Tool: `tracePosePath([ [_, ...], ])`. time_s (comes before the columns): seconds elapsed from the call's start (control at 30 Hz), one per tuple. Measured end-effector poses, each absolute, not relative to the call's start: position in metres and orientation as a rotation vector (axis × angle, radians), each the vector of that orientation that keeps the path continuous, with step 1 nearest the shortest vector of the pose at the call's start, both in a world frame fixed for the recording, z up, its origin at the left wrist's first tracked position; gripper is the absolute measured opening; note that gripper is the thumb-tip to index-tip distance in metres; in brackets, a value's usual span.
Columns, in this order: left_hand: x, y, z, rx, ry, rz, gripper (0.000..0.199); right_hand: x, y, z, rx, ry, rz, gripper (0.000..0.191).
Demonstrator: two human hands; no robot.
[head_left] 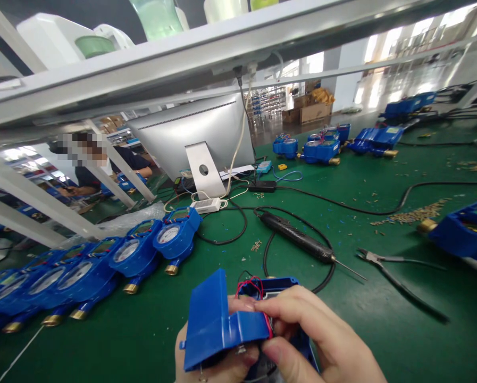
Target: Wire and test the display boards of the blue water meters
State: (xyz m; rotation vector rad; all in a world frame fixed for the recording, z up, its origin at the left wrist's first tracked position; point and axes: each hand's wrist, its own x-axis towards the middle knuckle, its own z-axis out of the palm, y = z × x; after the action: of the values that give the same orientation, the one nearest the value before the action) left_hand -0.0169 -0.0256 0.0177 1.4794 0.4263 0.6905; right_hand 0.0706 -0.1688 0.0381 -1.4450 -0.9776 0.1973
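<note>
Low in the head view, my left hand (222, 364) is wrapped round a blue plastic cover (208, 324), held tilted over an open blue meter housing (284, 282). My right hand (321, 332) reaches over the housing, its thumb and forefinger closed at the cover's right edge by red wires (254, 284). Metal screws (241, 349) hang under the cover. Part of the housing's inside is hidden by my fingers.
Several blue meters (172, 236) stand in a row at left. A black electric screwdriver (296, 236), pliers (398, 276) and scattered screws (417, 213) lie on the green table (206, 298). A monitor (198, 138) stands behind; a person (89, 170) sits beyond. More meters (321, 146) are at the back.
</note>
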Motion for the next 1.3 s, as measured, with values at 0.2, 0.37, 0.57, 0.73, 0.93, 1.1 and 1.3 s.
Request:
tracePosePath([
  [0.2, -0.008, -0.025, 0.021, 1.516, 0.245, 0.851, 0.03, 0.075, -0.169, 0.035, -1.416, -1.02, 0.231, 0.036],
  [0.37, -0.006, -0.029, 0.03, 1.518, 0.29, 0.83, 0.029, 0.073, -0.169, 0.032, -1.265, -0.926, 0.331, 0.044],
  [0.57, -0.009, -0.025, 0.022, 1.595, 0.313, 0.803, 0.03, 0.075, -0.17, 0.031, -1.308, -1.025, 0.222, 0.036],
  [0.73, -0.01, -0.021, 0.016, 1.672, 0.239, 0.773, 0.038, 0.079, -0.17, 0.03, -1.377, -1.127, 0.057, 0.022],
  [0.93, -0.011, -0.028, 0.03, 1.476, 0.369, 0.496, 0.029, 0.087, -0.176, 0.029, -1.408, -1.065, 0.108, 0.013],
  [1.1, -0.001, -0.02, 0.053, 1.536, 0.193, 0.267, 0.022, 0.109, -0.187, 0.043, -1.685, -1.365, -0.202, 0.046],
  [1.3, 0.007, -0.015, 0.066, 1.752, 0.084, 0.105, 0.02, 0.124, -0.183, 0.067, -1.705, -1.78, -0.348, 0.047],
])
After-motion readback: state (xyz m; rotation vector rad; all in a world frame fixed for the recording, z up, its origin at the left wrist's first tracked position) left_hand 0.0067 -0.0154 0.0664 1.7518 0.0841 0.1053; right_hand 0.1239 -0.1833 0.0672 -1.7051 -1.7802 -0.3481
